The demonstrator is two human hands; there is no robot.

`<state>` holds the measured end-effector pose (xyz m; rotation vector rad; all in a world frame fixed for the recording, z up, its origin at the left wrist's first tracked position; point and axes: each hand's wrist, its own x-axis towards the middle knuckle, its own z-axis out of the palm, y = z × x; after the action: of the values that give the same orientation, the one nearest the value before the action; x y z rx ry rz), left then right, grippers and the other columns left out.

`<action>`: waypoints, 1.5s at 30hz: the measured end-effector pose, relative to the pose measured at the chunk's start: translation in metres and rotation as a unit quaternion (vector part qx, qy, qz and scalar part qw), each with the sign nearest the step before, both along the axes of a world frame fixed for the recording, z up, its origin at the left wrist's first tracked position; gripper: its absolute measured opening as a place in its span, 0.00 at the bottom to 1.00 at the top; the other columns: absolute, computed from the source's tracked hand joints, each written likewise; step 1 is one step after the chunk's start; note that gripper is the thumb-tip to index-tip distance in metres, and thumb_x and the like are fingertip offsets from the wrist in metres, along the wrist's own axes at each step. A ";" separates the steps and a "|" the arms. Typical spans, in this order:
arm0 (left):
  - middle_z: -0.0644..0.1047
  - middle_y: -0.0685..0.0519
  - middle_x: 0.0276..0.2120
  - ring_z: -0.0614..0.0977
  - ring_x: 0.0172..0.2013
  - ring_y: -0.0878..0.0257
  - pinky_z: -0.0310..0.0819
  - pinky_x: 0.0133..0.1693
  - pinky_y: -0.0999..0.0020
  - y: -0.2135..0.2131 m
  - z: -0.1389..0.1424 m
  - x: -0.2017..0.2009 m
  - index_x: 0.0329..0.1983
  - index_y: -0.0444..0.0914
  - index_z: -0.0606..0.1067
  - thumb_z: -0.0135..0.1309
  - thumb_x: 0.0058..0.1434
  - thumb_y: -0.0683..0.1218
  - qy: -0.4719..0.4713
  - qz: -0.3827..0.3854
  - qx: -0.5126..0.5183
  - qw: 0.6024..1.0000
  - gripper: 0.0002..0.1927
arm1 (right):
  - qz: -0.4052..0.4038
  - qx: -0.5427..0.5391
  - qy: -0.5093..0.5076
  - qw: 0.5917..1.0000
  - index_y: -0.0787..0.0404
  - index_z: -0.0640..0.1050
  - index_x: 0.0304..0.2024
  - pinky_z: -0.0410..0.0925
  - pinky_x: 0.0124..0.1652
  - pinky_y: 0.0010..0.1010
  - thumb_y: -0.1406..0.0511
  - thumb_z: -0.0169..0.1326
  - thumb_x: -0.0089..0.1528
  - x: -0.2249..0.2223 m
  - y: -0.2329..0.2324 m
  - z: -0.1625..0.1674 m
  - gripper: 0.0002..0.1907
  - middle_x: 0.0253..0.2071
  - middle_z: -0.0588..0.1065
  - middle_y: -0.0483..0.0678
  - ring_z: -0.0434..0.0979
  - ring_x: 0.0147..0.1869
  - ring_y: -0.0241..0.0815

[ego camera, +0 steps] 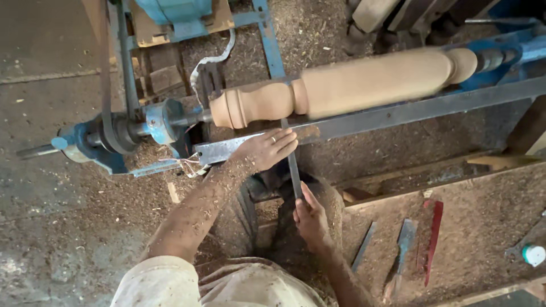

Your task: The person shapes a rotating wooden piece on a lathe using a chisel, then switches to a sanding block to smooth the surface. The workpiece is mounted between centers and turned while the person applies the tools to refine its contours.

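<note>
A long pale wooden spindle (352,85) with turned beads is mounted across a blue lathe (159,122). My left hand (266,149) lies palm down on the metal tool rest (364,116), pressing a long flat steel chisel (293,170) against it, the tip meeting the wood near a groove. My right hand (310,219) grips the chisel's lower end close to my body. Both forearms are dusted with sawdust.
A dark drive belt (108,85) runs up from the lathe pulley at left. On a sawdust-covered board at right lie flat chisels (405,239), a red-edged blade (435,236) and a small white-and-teal bottle (533,254). Shavings cover the ground.
</note>
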<state>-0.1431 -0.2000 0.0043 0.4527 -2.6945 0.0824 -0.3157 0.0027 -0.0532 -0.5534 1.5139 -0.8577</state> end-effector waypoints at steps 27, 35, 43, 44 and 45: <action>0.77 0.43 0.57 0.79 0.58 0.50 0.77 0.59 0.60 0.003 -0.016 0.007 0.58 0.31 0.74 0.49 0.64 0.47 0.012 0.070 -0.080 0.994 0.22 | 0.212 -0.037 0.106 0.971 0.56 0.67 0.72 0.62 0.27 0.24 0.67 0.49 0.66 -0.070 -0.042 0.011 0.30 0.23 0.65 0.38 0.64 0.25 0.30; 0.76 0.45 0.59 0.76 0.62 0.51 0.72 0.63 0.59 0.008 -0.001 0.003 0.61 0.33 0.72 0.48 0.63 0.46 0.025 0.029 -0.056 0.998 0.24 | 0.065 -0.078 0.025 0.995 0.53 0.66 0.73 0.59 0.24 0.23 0.65 0.48 0.68 -0.018 -0.004 0.001 0.29 0.24 0.65 0.35 0.62 0.25 0.28; 0.74 0.45 0.62 0.74 0.65 0.50 0.67 0.67 0.58 0.009 0.012 0.000 0.63 0.33 0.71 0.46 0.61 0.45 0.021 0.022 -0.007 1.000 0.26 | -0.049 -0.002 -0.042 0.998 0.44 0.68 0.71 0.55 0.18 0.23 0.64 0.48 0.68 0.017 0.004 -0.006 0.27 0.20 0.65 0.37 0.58 0.18 0.28; 0.74 0.44 0.62 0.74 0.64 0.50 0.67 0.67 0.58 0.009 0.012 0.001 0.62 0.32 0.71 0.46 0.61 0.45 0.016 0.024 -0.015 0.999 0.25 | -0.039 -0.007 -0.048 0.998 0.44 0.68 0.71 0.55 0.18 0.23 0.64 0.48 0.69 0.010 0.003 -0.006 0.27 0.20 0.64 0.37 0.58 0.18 0.27; 0.74 0.43 0.62 0.74 0.64 0.49 0.67 0.66 0.57 0.010 0.011 0.001 0.61 0.32 0.71 0.46 0.61 0.46 0.011 0.026 -0.022 0.999 0.25 | -0.027 -0.010 -0.054 0.998 0.45 0.68 0.72 0.55 0.18 0.22 0.64 0.48 0.69 0.004 0.004 -0.006 0.27 0.20 0.64 0.37 0.58 0.18 0.27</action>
<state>-0.1417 -0.1900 0.0157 0.5077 -2.6538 0.1490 -0.3113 0.0068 -0.0588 -0.4756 1.4287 -0.9315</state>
